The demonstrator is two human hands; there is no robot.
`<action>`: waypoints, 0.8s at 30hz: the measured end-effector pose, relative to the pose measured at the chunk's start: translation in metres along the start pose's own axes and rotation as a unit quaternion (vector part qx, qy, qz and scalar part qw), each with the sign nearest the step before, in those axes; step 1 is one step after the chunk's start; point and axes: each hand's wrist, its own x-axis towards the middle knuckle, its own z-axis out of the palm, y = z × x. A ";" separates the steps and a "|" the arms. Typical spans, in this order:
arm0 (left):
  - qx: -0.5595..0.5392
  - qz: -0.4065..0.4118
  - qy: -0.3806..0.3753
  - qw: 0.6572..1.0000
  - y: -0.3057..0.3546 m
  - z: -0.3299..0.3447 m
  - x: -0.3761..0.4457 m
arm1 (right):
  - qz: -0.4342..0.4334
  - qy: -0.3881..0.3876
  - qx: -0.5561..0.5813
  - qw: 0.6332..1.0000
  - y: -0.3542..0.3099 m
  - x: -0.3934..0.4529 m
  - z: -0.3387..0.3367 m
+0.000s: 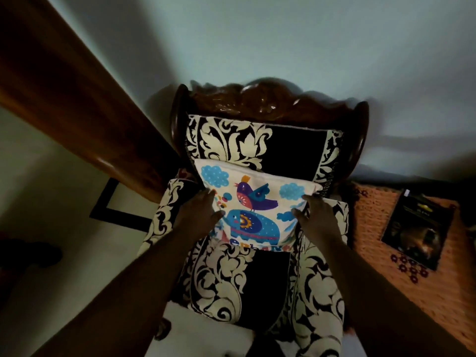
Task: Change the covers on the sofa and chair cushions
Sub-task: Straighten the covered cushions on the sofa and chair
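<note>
Item 1: cushion [257, 207], white cover w/ printed blue clouds, purple bird, blue elephant, partial lettering along lower edge. Stands on the chair [270, 104] seat, tilted back against the backrest, roughly centred btwn the two armrests. We hold it at both side edges.

Item 2: left hand [198, 212]. On cushion's left edge; fingers [210, 193] laid along the edge, thumb [217, 215] out over the printed face. Fingers lie close together, lightly curled round the edge. Dim light, so we cannot tell how far they wrap behind.

Item 3: right hand [319, 217]. On cushion's right edge, mirror of the left; fingers [310, 198] near the upper right corner, thumb [296, 212] on the front face. Fingers close together, gripping the edge.

Item 4: chair, dark carved wood frame, scalloped top rail. Upholstery black w/ cream leaf pattern on backrest, seat, both armrests. Stands against a pale wall [257, 42].

Item 5: dark wooden door or panel edge [64, 94], runs diagonally, upper left to chair's left armrest.

Item 6: side surface w/ orange crochet-type cloth [373, 228], just beside chair's right armrest; dark flower motifs near its front edge.

Item 7: dark box or book [419, 230] lying on the orange cloth, toward its back right. Print too dim to read.

Item 8: pale floor [51, 176] at left, w/ black line border.
</note>
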 end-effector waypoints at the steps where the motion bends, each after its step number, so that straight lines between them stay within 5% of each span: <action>1: 0.046 0.016 -0.005 0.999 -0.003 -0.002 0.021 | -0.009 0.003 -0.036 0.999 0.002 0.018 0.002; 6: 0.220 0.085 -0.023 0.972 -0.020 -0.005 0.105 | -0.052 0.011 -0.211 0.976 -0.004 0.083 0.007; 15: 0.310 0.156 -0.001 0.938 -0.066 0.009 0.173 | -0.054 0.013 -0.355 0.933 0.012 0.114 0.024; 20: 0.260 0.178 0.088 0.945 -0.077 -0.028 0.184 | -0.050 0.107 -0.308 0.944 0.010 0.102 0.001; 24: 0.224 0.164 0.038 0.960 -0.084 -0.041 0.189 | -0.068 0.084 -0.313 0.944 -0.013 0.101 0.003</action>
